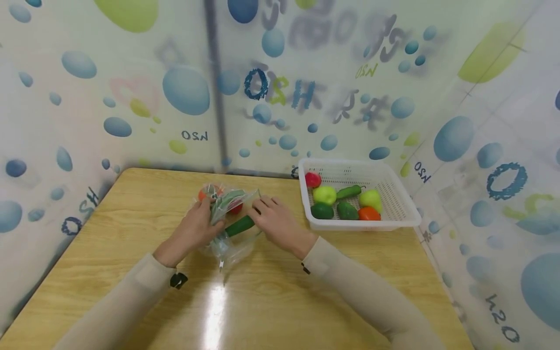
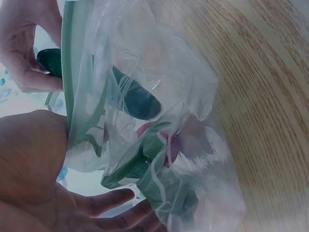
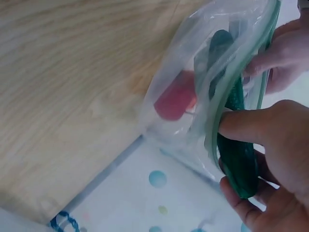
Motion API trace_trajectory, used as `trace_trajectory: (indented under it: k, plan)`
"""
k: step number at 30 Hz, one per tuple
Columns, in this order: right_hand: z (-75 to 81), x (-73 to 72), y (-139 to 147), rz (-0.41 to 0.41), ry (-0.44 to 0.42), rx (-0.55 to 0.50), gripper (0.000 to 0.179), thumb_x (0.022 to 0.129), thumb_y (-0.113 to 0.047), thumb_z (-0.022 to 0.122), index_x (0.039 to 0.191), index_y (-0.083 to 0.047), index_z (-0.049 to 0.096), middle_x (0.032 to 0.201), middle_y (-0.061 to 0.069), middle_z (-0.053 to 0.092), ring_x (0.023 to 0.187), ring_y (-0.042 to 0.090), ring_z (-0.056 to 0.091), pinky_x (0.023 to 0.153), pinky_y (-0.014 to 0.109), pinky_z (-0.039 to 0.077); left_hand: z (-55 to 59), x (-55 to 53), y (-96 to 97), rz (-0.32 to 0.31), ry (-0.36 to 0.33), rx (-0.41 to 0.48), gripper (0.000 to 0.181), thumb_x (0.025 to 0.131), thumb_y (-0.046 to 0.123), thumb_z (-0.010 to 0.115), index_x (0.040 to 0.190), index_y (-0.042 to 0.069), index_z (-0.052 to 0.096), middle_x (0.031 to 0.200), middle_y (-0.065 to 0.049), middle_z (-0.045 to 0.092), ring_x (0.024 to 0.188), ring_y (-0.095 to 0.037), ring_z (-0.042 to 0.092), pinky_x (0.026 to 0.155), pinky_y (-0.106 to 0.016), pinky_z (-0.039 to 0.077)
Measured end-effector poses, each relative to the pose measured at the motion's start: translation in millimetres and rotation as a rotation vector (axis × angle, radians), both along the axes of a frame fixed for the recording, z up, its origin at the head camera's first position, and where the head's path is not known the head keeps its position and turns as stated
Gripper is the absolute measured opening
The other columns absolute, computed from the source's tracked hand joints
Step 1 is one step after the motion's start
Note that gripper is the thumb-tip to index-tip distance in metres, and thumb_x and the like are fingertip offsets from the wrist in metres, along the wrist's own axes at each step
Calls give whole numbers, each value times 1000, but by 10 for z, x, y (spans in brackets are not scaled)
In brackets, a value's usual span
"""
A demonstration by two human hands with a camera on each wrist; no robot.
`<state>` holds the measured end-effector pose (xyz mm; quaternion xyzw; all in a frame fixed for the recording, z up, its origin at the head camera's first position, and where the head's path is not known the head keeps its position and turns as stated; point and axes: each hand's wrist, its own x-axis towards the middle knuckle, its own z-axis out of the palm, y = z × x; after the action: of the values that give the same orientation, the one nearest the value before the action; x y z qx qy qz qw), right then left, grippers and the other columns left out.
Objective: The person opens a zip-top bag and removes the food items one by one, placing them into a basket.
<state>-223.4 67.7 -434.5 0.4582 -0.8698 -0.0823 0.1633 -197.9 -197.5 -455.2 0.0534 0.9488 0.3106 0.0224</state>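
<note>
A clear zip bag [image 1: 234,250] with a green strip along its mouth stands on the wooden table. My left hand [image 1: 195,226] holds the bag at its mouth, its thumb reaching into the opening in the right wrist view. A dark green cucumber [image 3: 237,162] is gripped at one end by my right hand [image 1: 280,224]; its other end lies inside the bag. Also in the bag are a red vegetable [image 3: 175,99], its kind unclear through the plastic, and something orange-red [image 1: 203,194] at the far side. Green shapes there are blurred by folds.
A white perforated basket [image 1: 400,206] stands at the table's back right. In it lie a green pepper [image 1: 349,191], yellow-green fruits [image 1: 324,195], dark green pieces [image 1: 322,211], an orange-red one [image 1: 369,214] and a red one [image 1: 312,180]. Patterned walls border the table [image 1: 144,209].
</note>
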Motion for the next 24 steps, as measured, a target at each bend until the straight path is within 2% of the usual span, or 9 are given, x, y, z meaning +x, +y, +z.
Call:
trace_trajectory:
  k: [6, 9, 16, 20, 24]
  plan:
    - [45, -72, 160, 41, 53, -85, 35, 106, -9, 85, 139, -14, 75, 140, 5, 76, 132, 26, 71, 111, 42, 63, 0, -6, -15, 3, 7, -4, 75, 109, 25, 75, 162, -17, 44, 144, -45, 61, 106, -43, 66, 87, -58, 62]
    - [75, -106, 258, 44, 67, -132, 35, 104, -6, 86, 137, -14, 75, 138, 5, 78, 132, 27, 71, 113, 44, 62, 0, -6, -16, 5, 12, -13, 73, 110, 26, 75, 161, -16, 45, 146, -47, 60, 107, -43, 66, 88, -58, 62]
    - [198, -236, 525, 4, 88, -255, 32, 106, -14, 86, 137, -15, 76, 134, 4, 81, 130, 29, 75, 112, 48, 61, 21, 0, -24, 16, -12, -6, 76, 110, 27, 74, 165, -15, 42, 149, -53, 50, 99, -42, 66, 77, -50, 63]
    - [273, -333, 705, -70, 59, -258, 34, 107, -18, 86, 139, -13, 75, 136, 6, 81, 129, 31, 73, 112, 51, 60, 15, 4, -28, 18, -6, -11, 79, 106, 27, 75, 164, -14, 42, 150, -53, 45, 104, -47, 67, 82, -56, 65]
    - [347, -434, 896, -143, -2, -251, 36, 108, -16, 85, 142, -11, 73, 139, 9, 80, 131, 33, 71, 114, 55, 59, 9, 7, -27, 26, 7, -17, 81, 103, 29, 77, 163, -13, 43, 155, -52, 41, 120, -60, 65, 95, -69, 64]
